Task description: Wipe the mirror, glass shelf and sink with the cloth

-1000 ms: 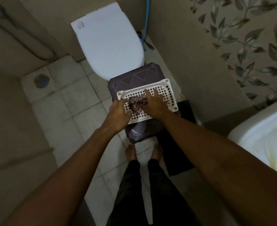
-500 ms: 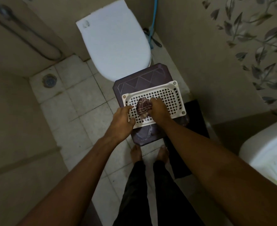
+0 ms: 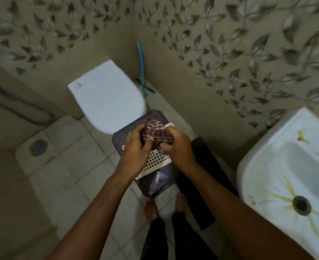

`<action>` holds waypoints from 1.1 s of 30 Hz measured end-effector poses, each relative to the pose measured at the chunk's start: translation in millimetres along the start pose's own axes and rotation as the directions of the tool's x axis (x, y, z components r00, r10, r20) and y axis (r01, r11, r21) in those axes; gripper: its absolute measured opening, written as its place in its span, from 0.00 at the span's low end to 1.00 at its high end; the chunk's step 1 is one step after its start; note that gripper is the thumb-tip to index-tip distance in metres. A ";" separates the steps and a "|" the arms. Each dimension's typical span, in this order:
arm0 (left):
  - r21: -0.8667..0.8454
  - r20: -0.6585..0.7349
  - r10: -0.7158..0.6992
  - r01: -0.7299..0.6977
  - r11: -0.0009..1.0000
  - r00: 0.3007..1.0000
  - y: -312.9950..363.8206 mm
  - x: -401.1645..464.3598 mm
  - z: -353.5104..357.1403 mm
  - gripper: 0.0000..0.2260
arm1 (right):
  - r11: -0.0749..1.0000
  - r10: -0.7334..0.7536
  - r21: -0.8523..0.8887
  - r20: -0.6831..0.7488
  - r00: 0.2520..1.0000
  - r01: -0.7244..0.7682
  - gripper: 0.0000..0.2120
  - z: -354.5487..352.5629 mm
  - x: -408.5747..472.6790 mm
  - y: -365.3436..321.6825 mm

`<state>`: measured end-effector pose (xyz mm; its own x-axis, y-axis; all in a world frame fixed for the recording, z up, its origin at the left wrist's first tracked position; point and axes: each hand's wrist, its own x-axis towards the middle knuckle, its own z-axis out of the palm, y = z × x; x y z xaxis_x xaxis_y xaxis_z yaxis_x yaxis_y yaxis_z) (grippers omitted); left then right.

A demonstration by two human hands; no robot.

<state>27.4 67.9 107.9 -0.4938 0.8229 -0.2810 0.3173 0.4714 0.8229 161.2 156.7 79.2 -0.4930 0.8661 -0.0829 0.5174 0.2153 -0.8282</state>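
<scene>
Beside the white toilet lid (image 3: 108,98) stood a dark purple stool (image 3: 155,177) bearing a white lattice tray (image 3: 155,162). Above it was a maroon cloth (image 3: 156,133) with pale stripes. The white sink (image 3: 286,166) showed yellow streaks; a blue handle (image 3: 141,61) leaned behind the toilet, against beige leaf-patterned wall tiles (image 3: 230,44).

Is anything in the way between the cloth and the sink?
Nothing visible. Both hands, left and right, hold the cloth above the basket; open space lies between it and the sink at right.
</scene>
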 end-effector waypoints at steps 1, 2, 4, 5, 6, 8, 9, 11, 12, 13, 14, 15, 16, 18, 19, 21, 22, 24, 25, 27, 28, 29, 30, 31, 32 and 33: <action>-0.004 0.004 0.033 -0.033 0.999 0.999 14.5 1.1 0.5 0.20 | 1.000 -0.013 -0.010 -0.020 1.000 0.012 0.11 -14.9 -1.8 -4.0; -0.006 0.003 0.073 -0.073 0.997 0.997 30.7 1.9 1.6 0.19 | 1.000 -0.022 -0.010 -0.042 0.999 0.021 0.12 -31.2 -2.8 -7.8; 0.049 0.004 0.157 -0.157 0.986 0.988 64.5 1.7 2.1 0.17 | 0.999 -0.024 -0.026 -0.092 0.995 0.022 0.12 -62.0 -3.6 -13.7; 0.083 0.021 0.218 -0.219 0.972 0.976 81.3 1.4 3.0 0.17 | 0.999 -0.023 -0.050 -0.127 0.992 0.016 0.12 -77.4 -3.5 -17.0; 0.102 0.060 0.266 -0.271 0.957 0.962 96.3 2.1 4.9 0.18 | 0.998 -0.017 -0.064 -0.165 0.986 0.006 0.13 -92.6 -3.6 -20.1; 0.081 0.145 0.355 -0.369 0.926 0.923 126.2 4.3 12.2 0.19 | 0.999 0.013 -0.045 -0.242 0.970 -0.025 0.14 -124.8 -5.9 -30.4; 0.066 0.176 0.402 -0.418 0.906 0.899 140.7 5.7 18.5 0.20 | 0.999 0.027 -0.030 -0.275 0.961 -0.037 0.14 -143.2 -8.8 -36.0; 0.065 0.219 0.473 -0.496 0.866 0.854 173.3 6.5 33.1 0.21 | 0.998 0.024 -0.047 -0.348 0.937 -0.043 0.13 -182.3 -18.1 -47.7; 0.059 0.243 0.500 -0.528 0.847 0.831 192.0 4.1 40.5 0.21 | 0.996 0.021 -0.068 -0.378 0.926 -0.050 0.14 -202.4 -24.8 -53.4; 0.039 0.269 0.521 -0.550 0.834 0.810 208.9 1.8 48.5 0.22 | 0.995 0.017 -0.084 -0.410 0.912 -0.057 0.14 -221.8 -33.1 -58.5; 0.007 0.300 0.540 -0.568 0.823 0.786 224.9 -1.4 57.3 0.23 | 0.993 0.012 -0.098 -0.449 0.893 -0.063 0.13 -240.7 -42.0 -62.7; -0.038 0.336 0.565 -0.588 0.808 0.754 240.6 -5.0 66.3 0.24 | 0.991 0.008 -0.111 -0.493 0.870 -0.072 0.13 -259.2 -52.4 -66.5; -0.091 0.371 0.595 -0.610 0.787 0.713 255.7 -9.6 76.6 0.25 | 0.990 0.003 -0.118 -0.535 0.845 -0.078 0.12 -276.9 -64.4 -70.1; -0.178 0.438 0.642 -0.639 0.748 0.630 281.8 -24.3 96.9 0.25 | 0.990 -0.001 -0.111 -0.599 0.801 -0.082 0.12 -307.2 -89.7 -75.3; -0.210 0.466 0.655 -0.645 0.735 0.595 293.3 -34.2 106.4 0.23 | 0.991 0.000 -0.105 -0.626 0.780 -0.084 0.12 -319.5 -102.8 -77.4; -0.250 0.475 0.695 -0.675 0.694 0.539 313.8 -55.8 126.7 0.17 | 0.992 0.007 -0.086 -0.680 0.733 -0.089 0.13 -341.5 -129.4 -79.1; -0.265 0.460 0.719 -0.692 0.671 0.521 322.7 -66.0 136.9 0.14 | 0.993 0.012 -0.076 -0.706 0.709 -0.092 0.15 -351.6 -142.4 -78.0; -0.280 0.421 0.762 -0.728 0.626 0.493 338.3 -83.7 155.9 0.11 | 0.993 0.023 -0.062 -0.743 0.669 -0.103 0.13 -369.6 -167.9 -73.9; -0.279 0.402 0.779 -0.746 0.605 0.481 344.4 -91.8 164.1 0.09 | 0.992 0.036 -0.052 -0.756 0.653 -0.115 0.12 -377.0 -180.1 -70.8; -0.266 0.378 0.797 -0.770 0.580 0.471 355.5 -108.0 180.9 0.07 | 0.992 0.072 -0.007 -0.774 0.629 -0.122 0.11 -392.1 -204.8 -63.6; -0.269 0.379 0.798 -0.769 0.580 0.469 360.8 -118.7 187.7 0.08 | 0.994 0.098 0.041 -0.774 0.626 -0.105 0.11 -399.4 -218.1 -59.8; -0.273 0.385 0.798 -0.769 0.578 0.464 365.2 -129.4 194.4 0.10 | 0.992 0.128 0.107 -0.767 0.629 -0.071 0.11 -406.0 -232.0 -57.1; -0.267 0.395 0.799 -0.775 0.573 0.454 368.4 -138.7 200.6 0.11 | 0.984 0.158 0.173 -0.755 0.636 -0.039 0.11 -411.0 -245.1 -55.0; -0.259 0.410 0.798 -0.783 0.566 0.441 370.8 -148.1 207.0 0.12 | 0.974 0.185 0.227 -0.744 0.642 -0.017 0.12 -415.5 -257.7 -52.0; -0.249 0.427 0.798 -0.793 0.556 0.426 372.9 -157.4 214.6 0.12 | 0.965 0.205 0.264 -0.741 0.639 -0.004 0.13 -419.8 -270.1 -47.0; -0.242 0.449 0.797 -0.803 0.544 0.405 374.4 -165.4 222.9 0.12 | 0.956 0.223 0.294 -0.743 0.632 0.008 0.13 -423.4 -281.8 -40.9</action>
<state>408.3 179.0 352.3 0.4167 0.8509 0.3199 0.3736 -0.4812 0.7930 575.2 94.8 371.1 0.3235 0.9300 0.1743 0.2851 0.0799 -0.9552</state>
